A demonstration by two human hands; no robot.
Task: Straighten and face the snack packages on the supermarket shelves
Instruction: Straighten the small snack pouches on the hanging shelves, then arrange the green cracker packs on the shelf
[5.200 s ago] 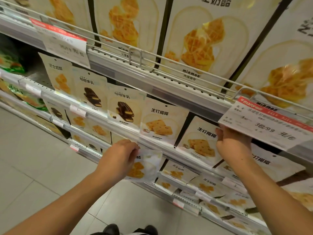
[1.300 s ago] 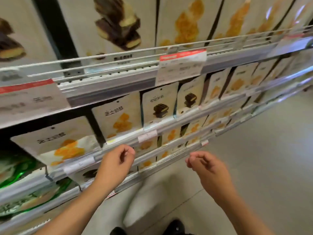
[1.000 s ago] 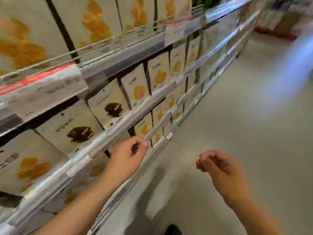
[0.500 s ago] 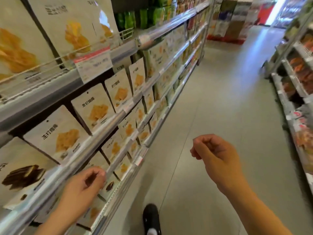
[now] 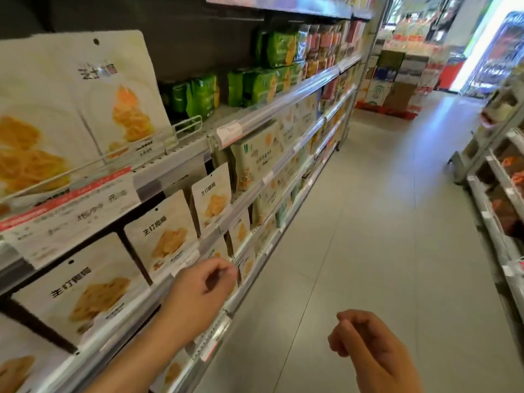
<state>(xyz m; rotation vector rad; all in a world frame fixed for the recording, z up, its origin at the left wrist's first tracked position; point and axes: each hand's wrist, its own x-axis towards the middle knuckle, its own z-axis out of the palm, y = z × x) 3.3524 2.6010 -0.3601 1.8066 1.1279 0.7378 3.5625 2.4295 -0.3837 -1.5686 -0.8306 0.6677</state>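
On your left, white snack pouches (image 5: pixel 161 236) with yellow biscuit pictures stand upright in rows along the tiered shelves (image 5: pixel 255 191), facing the aisle, with a red-edged price tag (image 5: pixel 71 217) clipped to the rail above them. Your left hand (image 5: pixel 198 290) hangs just in front of the shelf rail beside those pouches, fingers loosely curled and gripping nothing. Farther along, green bags (image 5: pixel 255 83) sit on a higher shelf. Your right hand (image 5: pixel 365 344) floats over the grey floor (image 5: pixel 382 222), well apart from the shelves, fingers loosely curled and empty.
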